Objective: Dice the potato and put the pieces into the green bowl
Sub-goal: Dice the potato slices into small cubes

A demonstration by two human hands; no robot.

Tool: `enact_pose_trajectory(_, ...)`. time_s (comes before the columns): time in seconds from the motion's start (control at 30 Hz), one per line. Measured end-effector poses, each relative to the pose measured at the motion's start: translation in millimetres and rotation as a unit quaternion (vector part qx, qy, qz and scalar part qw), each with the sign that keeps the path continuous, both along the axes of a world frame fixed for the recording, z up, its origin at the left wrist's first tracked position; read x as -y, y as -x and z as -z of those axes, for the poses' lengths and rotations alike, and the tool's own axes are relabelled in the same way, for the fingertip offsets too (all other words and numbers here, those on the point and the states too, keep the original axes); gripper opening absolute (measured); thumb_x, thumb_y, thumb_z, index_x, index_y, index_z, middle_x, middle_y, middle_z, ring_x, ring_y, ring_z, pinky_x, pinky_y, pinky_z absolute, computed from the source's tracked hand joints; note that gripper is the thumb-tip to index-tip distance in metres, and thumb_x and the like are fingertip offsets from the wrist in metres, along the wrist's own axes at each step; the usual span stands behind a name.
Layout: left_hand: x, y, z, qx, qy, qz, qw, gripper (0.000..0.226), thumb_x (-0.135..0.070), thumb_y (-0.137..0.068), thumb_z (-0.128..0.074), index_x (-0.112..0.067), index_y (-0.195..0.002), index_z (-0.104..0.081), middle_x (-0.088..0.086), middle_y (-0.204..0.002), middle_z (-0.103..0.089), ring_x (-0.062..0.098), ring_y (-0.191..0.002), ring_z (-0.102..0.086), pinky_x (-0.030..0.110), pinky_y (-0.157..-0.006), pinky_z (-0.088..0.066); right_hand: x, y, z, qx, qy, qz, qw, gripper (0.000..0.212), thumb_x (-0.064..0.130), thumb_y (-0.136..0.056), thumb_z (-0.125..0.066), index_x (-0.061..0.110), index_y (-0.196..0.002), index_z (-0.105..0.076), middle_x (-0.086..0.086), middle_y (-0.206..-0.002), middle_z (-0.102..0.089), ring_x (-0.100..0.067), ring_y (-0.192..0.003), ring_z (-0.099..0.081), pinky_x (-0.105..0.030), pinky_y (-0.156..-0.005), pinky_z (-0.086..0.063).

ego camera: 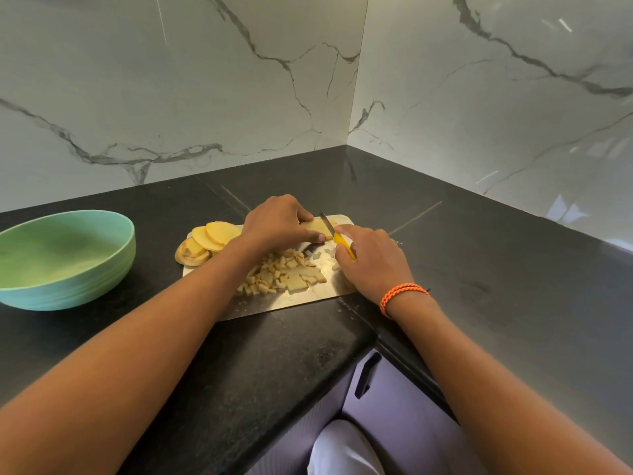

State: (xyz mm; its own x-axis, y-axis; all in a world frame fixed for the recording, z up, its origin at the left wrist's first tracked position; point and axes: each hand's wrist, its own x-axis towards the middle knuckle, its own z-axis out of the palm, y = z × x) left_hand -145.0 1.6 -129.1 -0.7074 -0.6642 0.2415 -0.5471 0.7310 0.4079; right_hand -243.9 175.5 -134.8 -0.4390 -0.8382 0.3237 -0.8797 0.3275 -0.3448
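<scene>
Carefully: your left hand [277, 221] pins the firm, wet-slick potato slices [317, 229]; right hand [371, 258] grips the knife [337, 236]; hold well behind the blade.

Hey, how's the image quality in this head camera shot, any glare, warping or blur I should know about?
Head view: wide-angle warping bows the counter edges and stretches both forearms; window glare streaks the marble wall at right and the black counter; the steel cutting board reflects light; the knife and the potato slice held by the left hand look slightly soft; the green bowl is evenly lit.
</scene>
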Motion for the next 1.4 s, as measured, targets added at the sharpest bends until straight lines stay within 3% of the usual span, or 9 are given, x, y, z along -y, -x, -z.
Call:
enact_pose_trajectory(0.27, 4, 3, 4, -0.006, -0.008, 0.001, 1.000, 0.056, -0.059, -0.084, -0.080, -0.025, -0.129, -0.076, -0.007, -0.128, -0.071, 0.012, -0.099, -0.063, 0.028, -0.072, -0.049, 8, 2, 1, -0.022, -0.008, -0.001, 1.000, 0.043, 0.036, -0.105, -0.045, 0.028, -0.146, -0.053, -0.009, -0.119, -0.068, -0.028, -0.102, -0.062, -0.036, -0.077, -0.046)
enact_pose_trajectory(0.57, 0, 5, 3, -0.001, 0.008, -0.013, 1.000, 0.055, -0.061, -0.085, -0.079, -0.026, -0.126, -0.076, -0.011, -0.116, -0.073, 0.015, -0.096, -0.065, 0.024, -0.064, -0.045, 4, -2, -6, -0.007, -0.028, -0.021, 0.999, 0.042, 0.032, -0.105, -0.049, 0.023, -0.146, -0.054, -0.008, -0.130, -0.065, -0.027, -0.111, -0.063, -0.038, -0.092, -0.052)
enact_pose_trajectory(0.7, -1, 5, 4, -0.002, 0.012, -0.016, 1.000, 0.052, -0.059, -0.086, -0.079, -0.026, -0.127, -0.076, -0.010, -0.118, -0.074, 0.014, -0.096, -0.065, 0.023, -0.063, -0.044, -8, -10, -6, -0.013, -0.030, -0.018, 0.999, 0.040, 0.031, -0.104, -0.048, 0.024, -0.142, -0.056, -0.008, -0.118, -0.069, -0.026, -0.095, -0.065, -0.041, -0.086, -0.057)
enact_pose_trajectory(0.87, -5, 5, 5, -0.009, 0.027, -0.033, 0.999, 0.052, -0.057, -0.089, -0.077, -0.022, -0.127, -0.076, -0.008, -0.126, -0.073, 0.010, -0.092, -0.060, 0.024, -0.059, -0.037, -33, -16, -5, -0.012, -0.041, -0.017, 0.999, 0.041, 0.034, -0.104, -0.048, 0.027, -0.144, -0.054, -0.008, -0.118, -0.068, -0.027, -0.099, -0.065, -0.042, -0.087, -0.056)
enact_pose_trajectory(0.97, -7, 5, 6, -0.010, 0.039, -0.051, 0.998, 0.052, -0.058, -0.090, -0.075, -0.019, -0.125, -0.077, -0.007, -0.126, -0.072, 0.011, -0.088, -0.058, 0.022, -0.056, -0.034, -44, -17, -3, -0.015, -0.044, -0.013, 0.999, 0.041, 0.034, -0.105, -0.047, 0.029, -0.145, -0.053, -0.007, -0.112, -0.068, -0.023, -0.092, -0.063, -0.035, -0.080, -0.054)
enact_pose_trajectory(1.2, -1, -3, -2, 0.014, 0.014, 0.008, 1.000, 0.053, -0.056, -0.090, -0.076, -0.023, -0.131, -0.074, -0.006, -0.131, -0.070, 0.012, -0.096, -0.061, 0.024, -0.066, -0.042, -39, -16, -2, 0.021, 0.024, -0.001, 0.999, 0.041, 0.034, -0.104, -0.049, 0.029, -0.145, -0.054, -0.001, -0.084, -0.065, -0.016, -0.072, -0.060, -0.035, -0.073, -0.057)
enact_pose_trajectory(1.3, 6, -7, -3, 0.015, -0.001, 0.025, 1.000, 0.057, -0.057, -0.087, -0.079, -0.023, -0.133, -0.073, -0.005, -0.131, -0.071, 0.012, -0.099, -0.062, 0.028, -0.076, -0.049, -26, -16, -4, 0.027, 0.037, -0.003, 0.999, 0.042, 0.034, -0.103, -0.048, 0.030, -0.145, -0.054, -0.003, -0.087, -0.066, -0.020, -0.078, -0.061, -0.040, -0.079, -0.057)
enact_pose_trajectory(1.4, 13, -10, -2, 0.006, -0.022, 0.027, 0.999, 0.057, -0.057, -0.084, -0.081, -0.022, -0.128, -0.076, -0.006, -0.124, -0.075, 0.012, -0.095, -0.066, 0.032, -0.080, -0.058, -12, -17, -8, 0.016, 0.016, 0.000, 1.000, 0.043, 0.033, -0.103, -0.046, 0.029, -0.145, -0.054, -0.010, -0.107, -0.068, -0.027, -0.094, -0.063, -0.043, -0.083, -0.056)
